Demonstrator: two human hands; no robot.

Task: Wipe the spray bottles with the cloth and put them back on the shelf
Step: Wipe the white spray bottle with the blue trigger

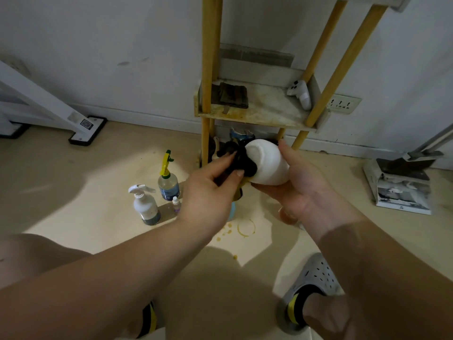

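Note:
My right hand (304,190) holds a white bottle (267,163) tipped on its side, its base facing me. My left hand (210,190) grips a black cloth (242,160) and presses it against the bottle's base. On the floor to the left stand a white spray bottle with dark liquid (145,204), a clear bottle with a yellow-green trigger (168,179) and a tiny dropper bottle (176,204). A blue object (231,211) shows just under my left wrist. The shelf (259,111), with yellow posts, stands right behind the bottle.
A white controller (300,93) and a dark folded cloth (232,95) lie on the stained shelf board. More items crowd beneath it. A yellow ring stain (246,228) marks the floor. A box of papers (402,187) sits right, a white frame foot (87,130) left.

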